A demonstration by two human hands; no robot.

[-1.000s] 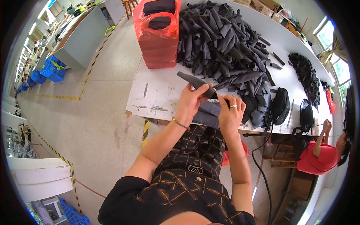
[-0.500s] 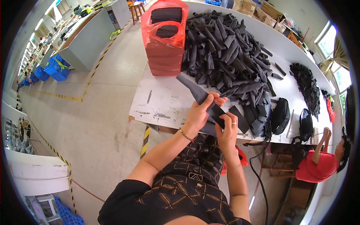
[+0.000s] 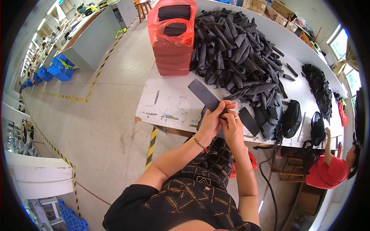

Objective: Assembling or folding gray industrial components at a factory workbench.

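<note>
A flat black fabric strip point(image 3: 203, 93) slants up and leftward from my hands above the front of the table. My left hand point(image 3: 212, 122) is closed on its lower part, thumb on top. My right hand point(image 3: 232, 126), a ring on one finger, pinches the strip's lower end against the left fingers; that end is mostly hidden. Another flat black strip point(image 3: 249, 121) lies on the table just right of my hands. Beyond them rises a large pile of rolled and curled black fabric pieces point(image 3: 235, 50).
A red plastic bag point(image 3: 172, 61) of stacked black strips stands left of the pile on the white table point(image 3: 163, 98). Black pouches point(image 3: 291, 119) and a smaller dark heap point(image 3: 317, 90) lie to the right. A person in red point(image 3: 327, 171) sits beyond a black cable point(image 3: 269, 181).
The strip's far end now lies flat and broad, where it was narrow and curved. My right hand has moved up against the left. The person in red has lowered an arm.
</note>
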